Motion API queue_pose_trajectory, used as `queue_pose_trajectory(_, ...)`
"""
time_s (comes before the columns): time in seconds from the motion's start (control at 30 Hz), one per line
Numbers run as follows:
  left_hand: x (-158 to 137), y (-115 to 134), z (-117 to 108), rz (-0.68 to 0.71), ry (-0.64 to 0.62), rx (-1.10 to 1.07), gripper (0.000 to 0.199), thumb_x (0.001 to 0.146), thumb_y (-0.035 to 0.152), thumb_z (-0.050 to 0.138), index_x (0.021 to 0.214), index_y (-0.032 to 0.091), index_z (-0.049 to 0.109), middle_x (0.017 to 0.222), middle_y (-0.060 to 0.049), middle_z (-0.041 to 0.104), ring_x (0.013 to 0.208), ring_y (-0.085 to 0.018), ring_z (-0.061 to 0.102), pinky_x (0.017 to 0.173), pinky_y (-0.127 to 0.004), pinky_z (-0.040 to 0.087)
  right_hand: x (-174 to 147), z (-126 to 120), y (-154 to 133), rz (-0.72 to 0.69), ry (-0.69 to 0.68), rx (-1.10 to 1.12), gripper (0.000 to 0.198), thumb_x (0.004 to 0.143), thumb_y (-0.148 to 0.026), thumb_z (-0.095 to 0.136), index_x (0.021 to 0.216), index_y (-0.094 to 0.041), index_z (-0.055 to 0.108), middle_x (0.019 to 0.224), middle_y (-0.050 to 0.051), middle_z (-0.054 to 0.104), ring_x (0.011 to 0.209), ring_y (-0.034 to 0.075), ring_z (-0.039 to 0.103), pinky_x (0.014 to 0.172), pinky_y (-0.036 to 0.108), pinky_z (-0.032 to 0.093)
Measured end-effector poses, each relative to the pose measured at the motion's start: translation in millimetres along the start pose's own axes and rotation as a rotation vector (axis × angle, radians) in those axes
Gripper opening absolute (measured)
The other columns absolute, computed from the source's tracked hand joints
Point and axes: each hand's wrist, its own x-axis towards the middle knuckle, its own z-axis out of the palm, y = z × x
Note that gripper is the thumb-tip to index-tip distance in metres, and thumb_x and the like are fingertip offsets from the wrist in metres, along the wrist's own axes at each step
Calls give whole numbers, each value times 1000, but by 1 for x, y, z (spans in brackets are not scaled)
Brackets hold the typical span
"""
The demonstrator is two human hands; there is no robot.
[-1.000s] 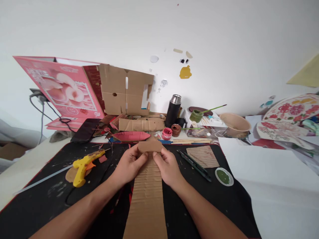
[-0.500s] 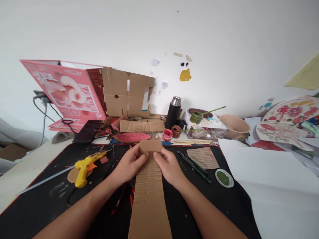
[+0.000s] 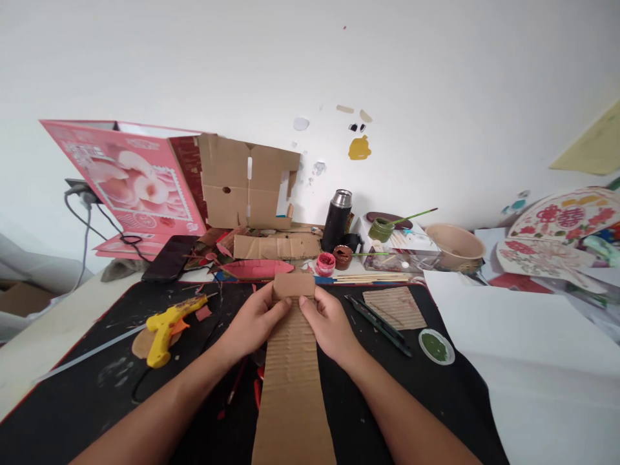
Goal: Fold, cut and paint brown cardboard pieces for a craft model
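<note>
A long strip of corrugated cardboard (image 3: 293,387) runs from the bottom edge of the view up to both hands. Its far end is a smooth, round-cornered flap (image 3: 294,285) beyond a crease. My left hand (image 3: 256,320) grips the left edge near that crease, thumb on top and fingers mostly hidden beneath. On the opposite edge my right hand (image 3: 332,323) holds the strip the same way. Both thumbs press close to the fold. Partly covered by the strip, something red (image 3: 258,391) lies to its left.
On the black mat (image 3: 382,407), a yellow glue gun (image 3: 165,329) lies left. A dark green cutter knife (image 3: 380,326), corrugated scrap (image 3: 394,307) and lid with green paint (image 3: 436,347) lie right. Behind stand a black flask (image 3: 336,223), paint jars (image 3: 343,257) and a pink cardboard boat shape (image 3: 258,268).
The hands still hold the strip at the same place. The strip's near part has shifted slightly right, and the whole view has moved a little.
</note>
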Motion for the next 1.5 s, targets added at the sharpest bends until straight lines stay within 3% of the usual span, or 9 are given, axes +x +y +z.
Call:
queue_pose_trajectory(0.17, 0, 3, 0, 0, -19, -28, 51, 89, 56, 74, 122, 17, 69, 119, -12, 79, 100, -28, 74, 91, -40, 58, -1, 1, -3, -31, 1, 9, 29, 98, -39, 61, 117, -21, 74, 110, 9, 78, 108, 29, 71, 87, 37, 57)
queue_pose_trajectory(0.47, -1, 3, 2, 37, 11, -17, 51, 90, 56, 73, 122, 17, 71, 115, -12, 80, 98, -28, 74, 89, -39, 58, -2, 2, -4, 23, -7, 66, 25, 98, -41, 64, 111, -21, 74, 105, 7, 77, 93, 25, 72, 85, 38, 57)
queue_pose_trajectory(0.83, -2, -1, 6, 48, 38, -89, 43, 87, 53, 77, 111, 18, 72, 110, -10, 81, 90, -24, 74, 86, -35, 57, -4, 6, -10, 44, -2, 126, 25, 93, -43, 67, 107, -23, 74, 96, 5, 76, 89, 26, 70, 81, 37, 54)
queue_pose_trajectory(1.03, -4, 2, 12, 106, 111, -14, 44, 87, 57, 76, 108, 19, 71, 112, -11, 81, 97, -26, 74, 96, -40, 56, -5, 7, -7, 61, 19, 148, 26, 92, -43, 67, 104, -22, 75, 90, 5, 75, 83, 25, 68, 76, 36, 53)
queue_pose_trajectory(1.23, -1, 8, 2, -32, 11, -34, 55, 85, 59, 78, 121, 18, 71, 116, -13, 80, 102, -30, 75, 91, -40, 58, -1, 6, -7, 49, 10, 133, 24, 91, -40, 67, 104, -22, 75, 93, 4, 75, 86, 24, 68, 79, 35, 53)
queue_pose_trajectory(1.5, -3, 14, -1, -19, -2, -53, 56, 85, 58, 79, 125, 18, 71, 120, -13, 79, 104, -30, 74, 93, -40, 58, -2, 3, -12, 84, -35, 144, 28, 92, -46, 70, 105, -21, 74, 97, 5, 75, 88, 24, 69, 81, 35, 54)
